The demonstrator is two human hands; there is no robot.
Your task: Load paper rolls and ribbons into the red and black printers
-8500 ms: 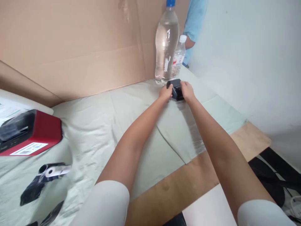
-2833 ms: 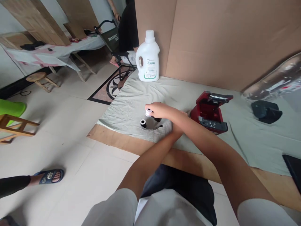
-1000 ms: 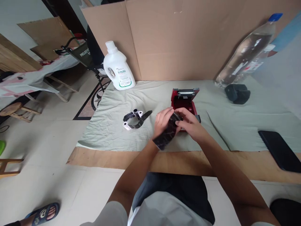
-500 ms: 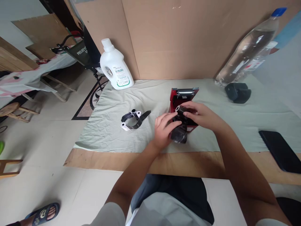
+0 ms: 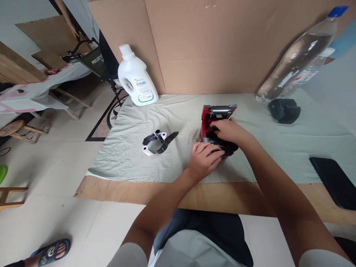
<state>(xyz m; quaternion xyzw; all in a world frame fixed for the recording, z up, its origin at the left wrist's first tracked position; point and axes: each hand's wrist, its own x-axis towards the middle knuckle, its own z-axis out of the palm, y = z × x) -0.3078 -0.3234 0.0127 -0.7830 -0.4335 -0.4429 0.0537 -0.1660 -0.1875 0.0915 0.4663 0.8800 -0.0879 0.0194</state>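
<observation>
A red box-like device (image 5: 205, 126), which looks like a small label printer, stands on the cloth with its lid raised. My right hand (image 5: 229, 130) reaches into it from the right, fingers bent around a dark roll of black ribbon that is mostly hidden. Loose black ribbon (image 5: 228, 147) bulges over the device's front right side. My left hand (image 5: 204, 157) is at the front edge, fingers closed over the ribbon there. To the left lies another loop of black ribbon (image 5: 160, 149) with white cores, touched by neither hand.
A white detergent bottle (image 5: 138, 79) stands at the back left against the cardboard (image 5: 208, 48). Large clear bottles (image 5: 297, 55) lean at the back right, near a black block-like object (image 5: 284, 110). A black phone (image 5: 333, 181) lies at the right. Another person's arm (image 5: 66, 18) shows at upper left.
The black ribbon has gone from above the device down into it, with my right hand following. My left hand has moved slightly right to its front edge. A person's arm has appeared at upper left.
</observation>
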